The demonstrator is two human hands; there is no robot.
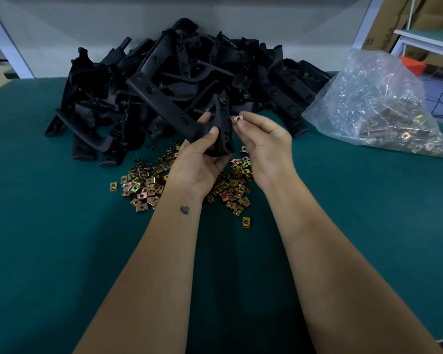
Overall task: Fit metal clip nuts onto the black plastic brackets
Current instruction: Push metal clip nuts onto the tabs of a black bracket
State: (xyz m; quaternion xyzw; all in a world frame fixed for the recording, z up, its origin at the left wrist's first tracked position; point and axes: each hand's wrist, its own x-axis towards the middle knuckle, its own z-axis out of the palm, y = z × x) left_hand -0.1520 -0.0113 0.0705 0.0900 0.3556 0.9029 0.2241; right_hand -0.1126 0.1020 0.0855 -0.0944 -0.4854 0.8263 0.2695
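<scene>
My left hand (198, 159) grips a black plastic bracket (223, 123) and holds it upright above the table. My right hand (262, 141) pinches one brass-coloured metal clip nut (237, 119) between thumb and fingertips, right beside the bracket's upper right edge. Whether the nut touches the bracket I cannot tell. Several loose clip nuts (149, 183) lie scattered on the green table mat (49, 226) under both hands. A big heap of black brackets (164, 80) fills the back of the table.
A clear plastic bag (379, 103) holding more clip nuts lies at the right rear. A white wall panel stands behind the heap. Cardboard boxes (394, 19) and another bench sit beyond the table's right edge.
</scene>
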